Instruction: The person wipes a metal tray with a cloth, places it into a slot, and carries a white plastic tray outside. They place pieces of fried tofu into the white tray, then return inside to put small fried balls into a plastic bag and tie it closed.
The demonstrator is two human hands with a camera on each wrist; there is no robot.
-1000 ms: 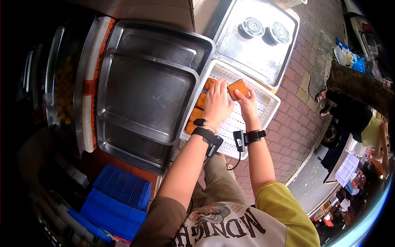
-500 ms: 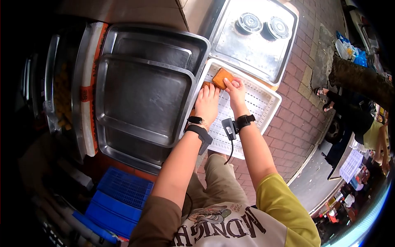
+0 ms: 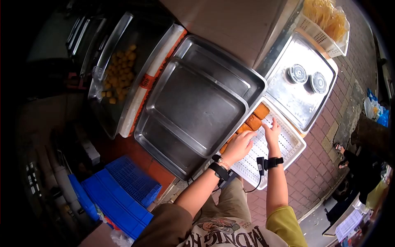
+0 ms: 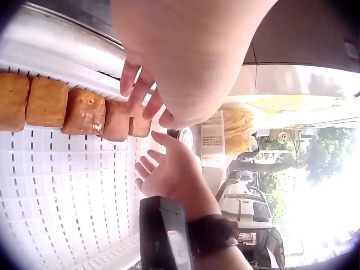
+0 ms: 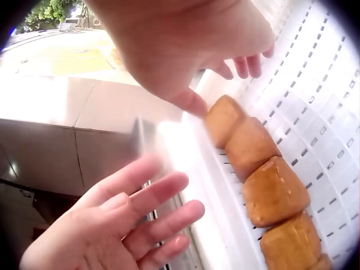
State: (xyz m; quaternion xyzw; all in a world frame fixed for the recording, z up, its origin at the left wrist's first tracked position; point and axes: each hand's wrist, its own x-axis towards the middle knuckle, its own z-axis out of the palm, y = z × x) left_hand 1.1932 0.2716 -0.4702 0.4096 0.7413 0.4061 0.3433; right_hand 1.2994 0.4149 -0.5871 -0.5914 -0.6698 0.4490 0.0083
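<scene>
Along the left wall of the white basket [image 3: 290,142], brown blocks [image 3: 254,122] lie in a row. Left grip [image 3: 238,149] and right grip [image 3: 272,133]: empty, fingers loosely extended. Blocks are probably light, soft and slightly slick; pinch opposite sides gently.

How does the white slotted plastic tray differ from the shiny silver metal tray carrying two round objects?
The white slotted plastic tray is pierced with small slots, while the shiny silver metal tray looks smooth. The plastic tray holds brown square blocks; the metal tray carries two round grey objects. Both are rectangular.
</scene>
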